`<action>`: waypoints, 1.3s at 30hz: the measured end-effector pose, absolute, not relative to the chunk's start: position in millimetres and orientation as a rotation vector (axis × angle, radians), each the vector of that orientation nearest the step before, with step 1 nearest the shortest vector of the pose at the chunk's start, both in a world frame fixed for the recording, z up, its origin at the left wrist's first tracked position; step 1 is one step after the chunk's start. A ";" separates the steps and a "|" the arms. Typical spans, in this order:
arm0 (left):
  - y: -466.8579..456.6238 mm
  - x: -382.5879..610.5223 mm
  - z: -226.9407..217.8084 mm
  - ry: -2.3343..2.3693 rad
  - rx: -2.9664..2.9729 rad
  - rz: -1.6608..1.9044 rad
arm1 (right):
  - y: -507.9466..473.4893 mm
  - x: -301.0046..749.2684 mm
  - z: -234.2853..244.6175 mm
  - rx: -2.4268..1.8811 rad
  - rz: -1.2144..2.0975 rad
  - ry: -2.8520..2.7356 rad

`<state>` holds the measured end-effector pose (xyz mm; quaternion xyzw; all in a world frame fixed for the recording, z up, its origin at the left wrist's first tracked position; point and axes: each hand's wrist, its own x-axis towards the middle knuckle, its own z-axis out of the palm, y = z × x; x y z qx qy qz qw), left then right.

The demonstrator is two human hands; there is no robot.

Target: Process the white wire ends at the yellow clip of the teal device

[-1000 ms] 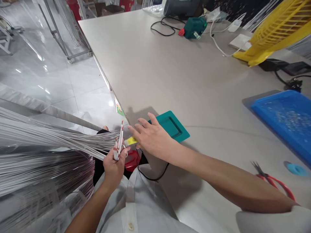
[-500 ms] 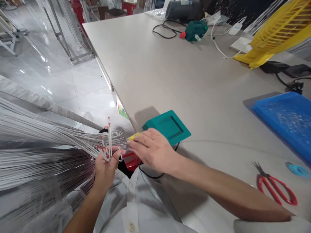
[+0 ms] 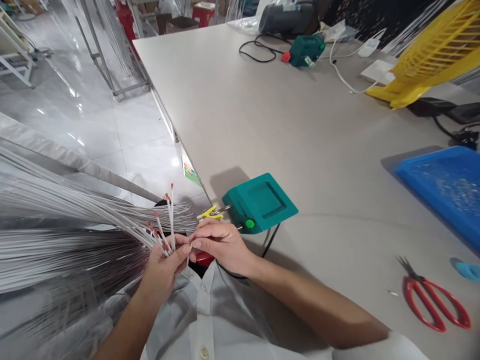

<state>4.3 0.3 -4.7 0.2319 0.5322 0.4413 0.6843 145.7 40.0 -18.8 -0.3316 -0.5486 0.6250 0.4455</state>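
My left hand is closed round several white wires whose red-tipped ends stick up between the fingers. My right hand meets it, thumb and fingers pinching the end of a white wire at the left fingertips. Just beyond the right hand, a green box-shaped device with a green button sits at the table edge. A yellow clip hangs on a metal prong at its left side. Long bundles of white wires run in from the left to the hands.
Red-handled scissors lie at the right, near a light-blue ring and a blue tray. A yellow fan, a second green device and a dark motor stand at the back of the table.
My right hand has left the yellow clip and come down and left to the left hand, where it now pinches a wire end. The clip and the device's button have come into view.
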 end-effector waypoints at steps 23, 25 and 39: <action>-5.8 9.9 -18.4 1.347 0.943 0.949 | 38.0 152.5 0.0 -1.148 1.080 -1.727; -5.1 7.8 -20.9 1.411 0.907 1.034 | 37.6 154.9 -0.1 -1.170 1.022 -1.736; -1.2 17.6 -13.9 1.632 0.872 1.178 | 27.1 153.5 -18.8 -1.060 0.942 -2.071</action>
